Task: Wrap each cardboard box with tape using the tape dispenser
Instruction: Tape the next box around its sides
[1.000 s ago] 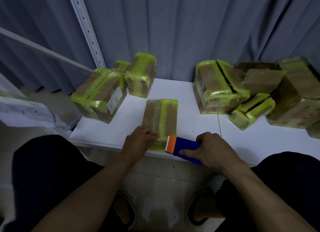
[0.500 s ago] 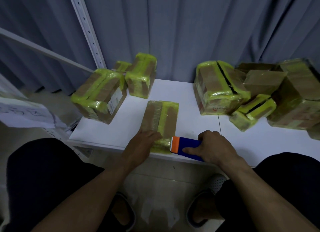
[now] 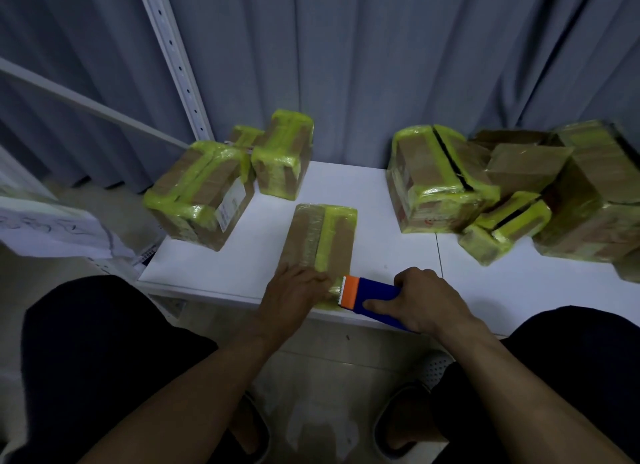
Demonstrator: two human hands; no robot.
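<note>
The flat cardboard box (image 3: pixel 320 236) lies on the white table (image 3: pixel 363 186), near the middle of its front edge, with its long side running from the front edge towards the back. It is closed, so its contents cannot be seen. Its top is brown, with one strip of yellow-green tape (image 3: pixel 329 235) running lengthwise down the middle and a clear, shiny strip beside it on the left. The left hand (image 3: pixel 294 287) rests on the near end of the box, fingers laid flat and rather straight on the tape. The right hand (image 3: pixel 427 300) grips the tape dispenser (image 3: pixel 370 299), fingers curled over its blue body and thumb along the near side. The orange toothed head of the dispenser touches the near right corner of the box, just at the front edge of the table.

At the back left corner stand three closed boxes (image 3: pixel 201 193) banded with the same yellow-green tape, one hanging over the left edge. On the right side of the table a heap of boxes (image 3: pixel 436 179) leans together, most of them taped, one plain brown. Behind the table hangs a grey curtain (image 3: pixel 381 65), with a white perforated post (image 3: pixel 173 58) in front of it
</note>
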